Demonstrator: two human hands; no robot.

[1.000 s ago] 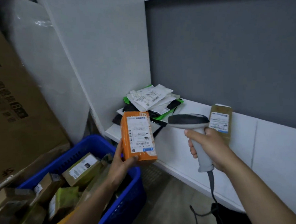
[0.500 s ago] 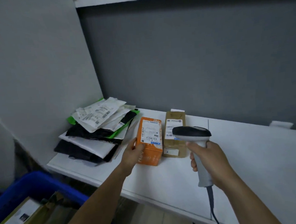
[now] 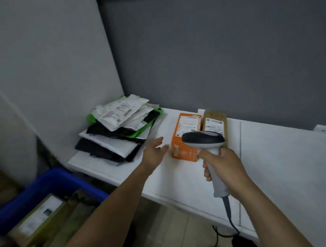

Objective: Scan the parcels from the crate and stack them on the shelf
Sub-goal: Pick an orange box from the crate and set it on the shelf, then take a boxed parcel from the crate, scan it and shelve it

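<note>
released since the earlier frame, the orange parcel (image 3: 185,141) lies flat on the white shelf (image 3: 274,164), touching a brown parcel (image 3: 215,122); left hand (image 3: 156,152) hovers beside it, fingers spread, empty. right hand (image 3: 225,169) grips the scanner (image 3: 202,140). blue crate (image 3: 48,184), lower left, holds labelled cardboard boxes (image 3: 38,218). soft mailers (image 3: 117,131) lie piled in the shelf corner.

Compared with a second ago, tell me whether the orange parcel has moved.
Yes. The orange parcel went right, out of the left hand, onto the shelf beside the brown parcel.
</note>
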